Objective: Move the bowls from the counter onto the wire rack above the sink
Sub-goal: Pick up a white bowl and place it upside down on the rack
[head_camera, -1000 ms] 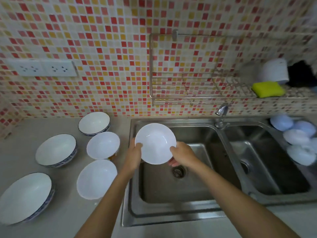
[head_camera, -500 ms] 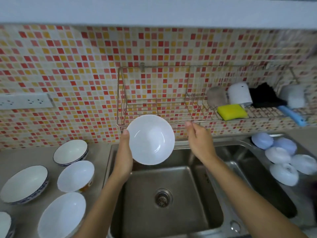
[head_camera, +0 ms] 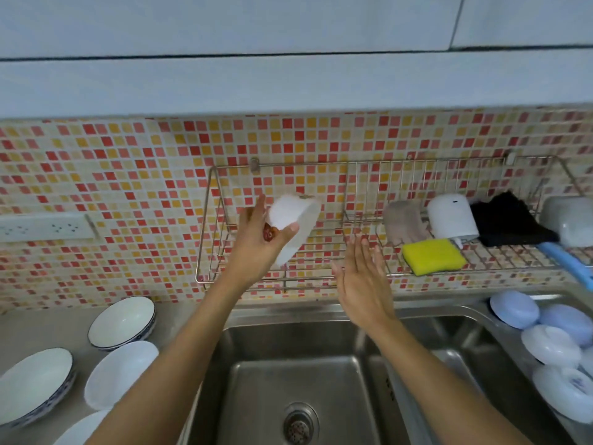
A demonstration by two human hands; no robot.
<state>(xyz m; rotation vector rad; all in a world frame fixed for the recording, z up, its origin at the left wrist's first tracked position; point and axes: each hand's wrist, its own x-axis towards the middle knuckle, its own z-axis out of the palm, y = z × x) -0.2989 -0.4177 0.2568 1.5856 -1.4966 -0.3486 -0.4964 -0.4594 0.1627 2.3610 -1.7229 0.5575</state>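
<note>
My left hand (head_camera: 256,242) grips a white bowl (head_camera: 296,224), tipped on its side with its underside towards me, inside the left section of the wire rack (head_camera: 211,226) on the tiled wall above the sink (head_camera: 288,380). My right hand (head_camera: 362,281) is open, fingers spread, just right of the bowl and in front of the rack's lower rail, touching nothing. Several more bowls stay on the counter at the lower left: a blue-rimmed bowl (head_camera: 123,322), a plain white bowl (head_camera: 120,374) and a wide blue-patterned bowl (head_camera: 32,387).
The rack's right section holds a yellow sponge (head_camera: 433,255), a beige cloth (head_camera: 402,223), a white cup (head_camera: 451,220), a black cloth (head_camera: 507,221) and a blue-handled brush (head_camera: 564,256). Pale blue and white lidded dishes (head_camera: 545,335) fill the right basin. A socket strip (head_camera: 45,226) is at left.
My left hand has lifted the bowl from sink level up into the rack and turned it on its side. My right hand let go of it and now hovers open beside it.
</note>
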